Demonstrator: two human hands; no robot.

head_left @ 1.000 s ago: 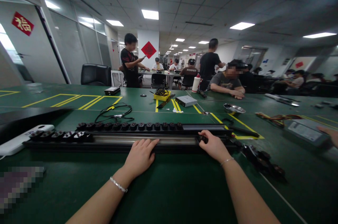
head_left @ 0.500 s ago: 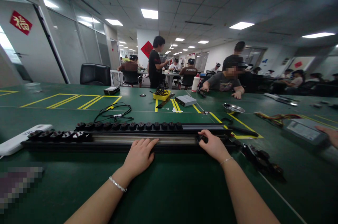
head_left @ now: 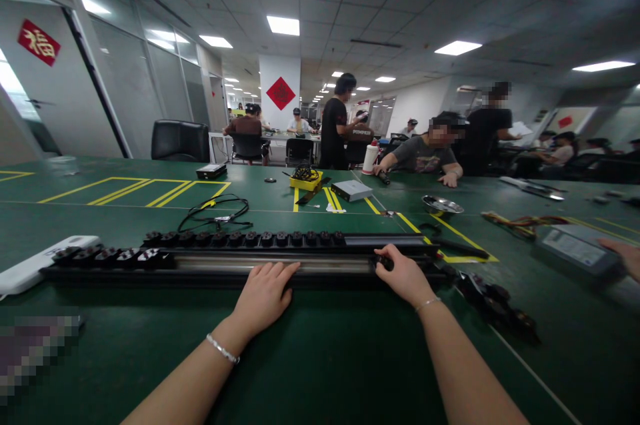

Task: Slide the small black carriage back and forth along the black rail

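A long black rail (head_left: 215,278) with a shiny metal channel lies across the green table, several black socket modules (head_left: 105,255) at its left end. Behind it runs a second rail (head_left: 383,240) carrying a row of similar modules. My left hand (head_left: 265,291) rests on the near edge of the front rail, fingers apart, holding nothing. Near that rail's right end, my right hand (head_left: 403,275) has thumb and fingers closed round a small black module (head_left: 384,263) at the channel. Loose black modules (head_left: 497,305) lie to the right of the rails.
A white power strip (head_left: 50,261) sits at the left. Beyond the rails are a black cable (head_left: 215,211), a yellow tray (head_left: 306,181), a grey box (head_left: 351,191) and a metal dish (head_left: 443,205). At right, another person's hand (head_left: 623,255) touches a power supply (head_left: 580,248).
Both my hands and the rails look unmoved. In the background, two standing people have shifted to the right.
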